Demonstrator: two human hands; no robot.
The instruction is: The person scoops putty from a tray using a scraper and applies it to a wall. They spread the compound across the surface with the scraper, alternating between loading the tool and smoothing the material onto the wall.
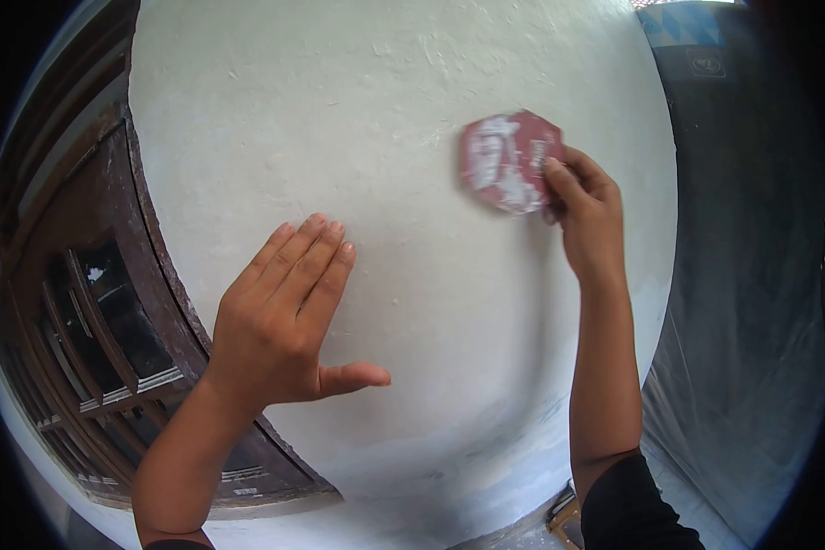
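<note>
Between thumb and fingers, my right hand (588, 206) grips the edge of a flat dark-red piece (539, 151) with cut-off corners. White smears cover much of its face, and faint print shows near my thumb. It is slightly blurred and overlaps the off-white wall (403, 183), whose surface has small bumps and ridges. Lower and to the left, my left hand (284, 312) is spread against the wall in this view, fingers stretched out and thumb pointing right. Nothing is in that hand.
A dark wooden window frame (142, 192) with glass panes borders the wall on the left. Dark sheeting (733, 302) hangs along the right side. At the bottom, part of a yellowish-brown wooden object (564, 521) shows beside my right sleeve.
</note>
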